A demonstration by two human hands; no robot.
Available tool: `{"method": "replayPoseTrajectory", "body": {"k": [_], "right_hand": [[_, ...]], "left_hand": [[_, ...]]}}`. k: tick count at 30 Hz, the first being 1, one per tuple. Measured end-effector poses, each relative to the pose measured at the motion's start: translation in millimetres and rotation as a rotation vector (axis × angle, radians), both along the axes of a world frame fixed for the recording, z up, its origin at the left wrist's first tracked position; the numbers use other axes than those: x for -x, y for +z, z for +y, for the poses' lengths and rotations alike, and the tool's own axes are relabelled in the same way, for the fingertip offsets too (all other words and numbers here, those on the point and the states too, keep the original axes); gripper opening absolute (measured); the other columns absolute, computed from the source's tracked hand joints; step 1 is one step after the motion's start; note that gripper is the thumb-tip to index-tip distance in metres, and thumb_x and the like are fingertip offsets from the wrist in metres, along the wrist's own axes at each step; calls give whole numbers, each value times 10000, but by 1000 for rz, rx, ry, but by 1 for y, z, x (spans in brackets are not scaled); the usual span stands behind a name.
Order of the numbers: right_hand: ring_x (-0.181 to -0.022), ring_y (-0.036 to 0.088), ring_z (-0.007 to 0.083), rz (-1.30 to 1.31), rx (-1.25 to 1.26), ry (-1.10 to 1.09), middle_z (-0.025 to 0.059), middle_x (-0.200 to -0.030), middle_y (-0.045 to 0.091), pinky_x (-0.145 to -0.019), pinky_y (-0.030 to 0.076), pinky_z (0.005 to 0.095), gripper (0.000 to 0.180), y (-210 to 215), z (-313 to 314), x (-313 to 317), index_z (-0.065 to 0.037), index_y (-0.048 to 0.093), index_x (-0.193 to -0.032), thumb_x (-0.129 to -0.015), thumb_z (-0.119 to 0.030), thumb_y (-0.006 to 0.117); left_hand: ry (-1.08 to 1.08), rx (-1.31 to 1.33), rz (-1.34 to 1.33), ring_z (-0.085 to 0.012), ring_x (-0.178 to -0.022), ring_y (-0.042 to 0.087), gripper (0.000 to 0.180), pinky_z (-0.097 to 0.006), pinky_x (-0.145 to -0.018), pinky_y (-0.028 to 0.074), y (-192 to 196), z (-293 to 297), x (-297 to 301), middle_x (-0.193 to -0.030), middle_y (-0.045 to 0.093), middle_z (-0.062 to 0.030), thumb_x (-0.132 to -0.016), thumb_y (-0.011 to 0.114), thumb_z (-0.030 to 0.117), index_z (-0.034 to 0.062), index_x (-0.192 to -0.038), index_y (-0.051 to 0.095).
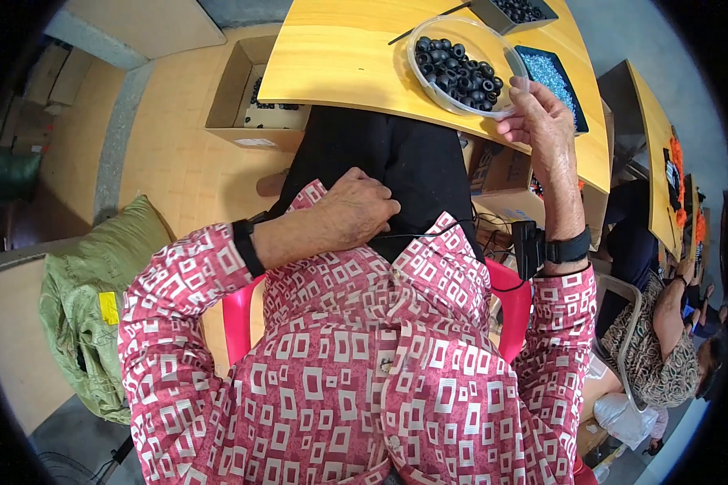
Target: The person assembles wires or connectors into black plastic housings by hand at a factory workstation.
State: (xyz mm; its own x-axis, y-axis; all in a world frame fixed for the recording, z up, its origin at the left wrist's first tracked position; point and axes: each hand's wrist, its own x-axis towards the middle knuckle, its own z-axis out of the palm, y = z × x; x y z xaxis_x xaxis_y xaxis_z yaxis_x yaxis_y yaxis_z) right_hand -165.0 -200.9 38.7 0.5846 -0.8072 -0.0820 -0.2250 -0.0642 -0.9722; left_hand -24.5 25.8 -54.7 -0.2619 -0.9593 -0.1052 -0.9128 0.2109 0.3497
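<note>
A round clear plastic tub (423,74) with several shiny black ring-like beads (459,71) in it stands at the near edge of the yellow table (344,56). My right hand (542,121) is closed on the tub's near right rim, thumb and fingers pinching it. On my lap, over dark trousers (364,133), rests my left hand (354,206) with its fingers curled in. What it holds, if anything, is hidden. Right of the tub, close to my right hand, lies a dark tray (581,117) of small pale blue beads (546,77).
A dark thin stick (429,23) lies behind the tub, near a grey box (534,24) of black beads. An open cardboard box (234,97) sits below the table's left side. A green sack (105,299) stands at left. Another person (663,339) sits far right.
</note>
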Motion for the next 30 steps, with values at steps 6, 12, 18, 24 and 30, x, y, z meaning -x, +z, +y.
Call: {"method": "replayPoseTrajectory", "body": {"k": [6,12,18,24,30], "right_hand": [[-591,646,117,-16,-24,-24,119,-758,665,-521,527,195,349,-3,-2,8,47,557,-1161,-904,-185,605],[-587,647,112,-44,-16,-32,108,-735,663,-515,527,189,364,-7,-1,4,67,545,-1166,-906,-179,609],[-554,630,114,-87,-43,-59,110,-698,651,-486,506,201,369,-10,1,5,87,521,-1191,-912,-147,584],[-533,600,93,-132,46,-87,44,-635,606,-490,507,213,365,-4,17,4,84,514,-1214,-898,-83,586],[-540,598,84,-164,25,-92,35,-636,605,-487,495,204,368,16,34,-1,79,512,-1221,-900,-81,594]], "left_hand": [[-98,-208,18,-251,-896,637,208,-385,-890,392,-7,-18,4,-875,673,-135,-827,667,159,68,-1011,630],[-116,-266,31,-267,-868,648,164,-406,-859,418,2,-23,4,-849,674,-152,-831,611,49,71,-992,639],[-60,-259,203,-318,-843,652,183,-430,-729,502,26,-13,-4,-857,665,-150,-796,607,-2,57,-965,641],[111,150,633,-230,-829,656,120,-312,-734,521,128,-23,-35,-907,667,-101,-817,650,49,17,-933,651],[301,285,545,-154,-904,644,225,-267,-806,519,181,-71,-60,-1014,681,-91,-862,632,71,39,-1081,666]]}}
